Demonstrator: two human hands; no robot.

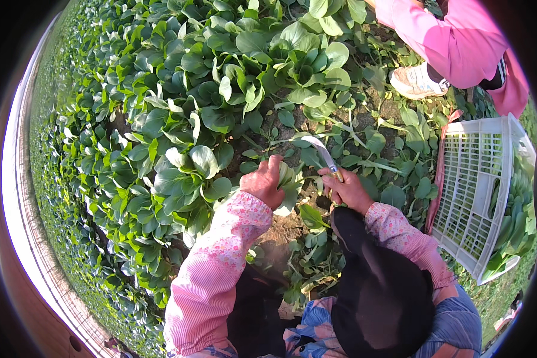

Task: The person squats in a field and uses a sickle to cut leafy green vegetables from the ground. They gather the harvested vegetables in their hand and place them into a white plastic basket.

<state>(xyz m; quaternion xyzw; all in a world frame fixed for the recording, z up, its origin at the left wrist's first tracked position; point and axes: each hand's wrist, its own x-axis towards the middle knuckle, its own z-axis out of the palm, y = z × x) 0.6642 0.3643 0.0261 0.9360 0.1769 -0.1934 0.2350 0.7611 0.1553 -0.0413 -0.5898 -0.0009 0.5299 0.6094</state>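
Note:
My right hand (349,190) is closed around the handle of a small sickle (324,154). Its curved metal blade points up and to the left, over cut leaves on the soil. My left hand (263,182) grips a leafy green plant (288,176) that looks like bok choy; its leaves stick out to the right of my fingers, and its base is hidden. Just left of that hand stands a bok choy head (192,174), still in the bed.
Dense rows of leafy greens (129,121) fill the left. Loose leaves (376,143) litter the soil at right. A white plastic crate (470,192) holding greens stands tilted at right. Beyond it, a co-worker's pink sleeve (452,42) and shoe (416,83) show.

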